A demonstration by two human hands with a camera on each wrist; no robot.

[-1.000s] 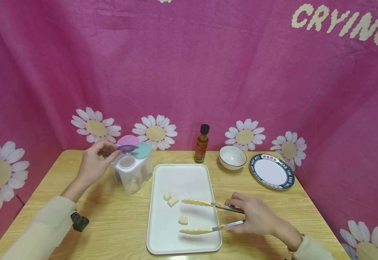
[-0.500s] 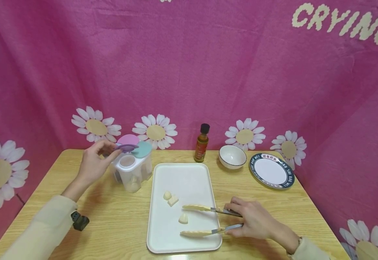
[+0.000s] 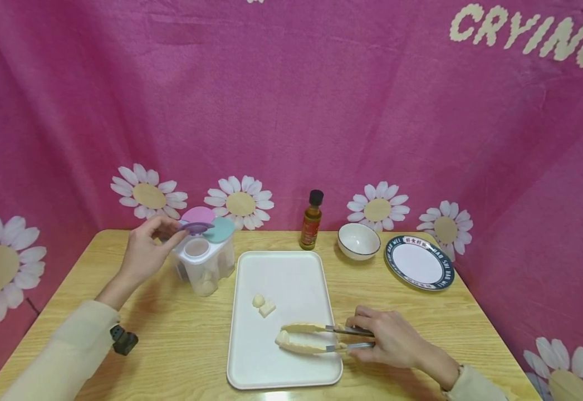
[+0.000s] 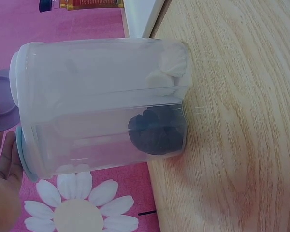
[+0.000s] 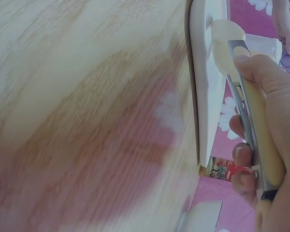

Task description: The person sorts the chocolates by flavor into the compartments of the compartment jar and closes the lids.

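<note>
My left hand (image 3: 146, 248) pinches a raised purple lid (image 3: 197, 228) of the clear storage container (image 3: 204, 273), whose round opening below is uncovered. In the left wrist view pale pieces (image 4: 169, 72) lie at the bottom of one compartment, and a dark lump (image 4: 157, 130) lies in another. My right hand (image 3: 388, 337) grips tongs (image 3: 303, 349) with pale yellow tips. Those tips have closed in at a small pale piece (image 3: 282, 337), perhaps a garlic clove, on the white tray (image 3: 281, 273). Farther up the tray lie two more pieces, one rounded (image 3: 258, 301) and one blocky (image 3: 267, 308).
Behind the tray stands a sauce bottle (image 3: 311, 223) with a black cap. A white bowl (image 3: 358, 242) and a dark-rimmed plate (image 3: 420, 263) are at the back right. The pink cloth (image 3: 291, 111) hangs behind the wooden table (image 3: 171, 345).
The tongs' arms have come together from wide apart, and their tips now meet the lower pale piece. My left hand stays on the purple lid.
</note>
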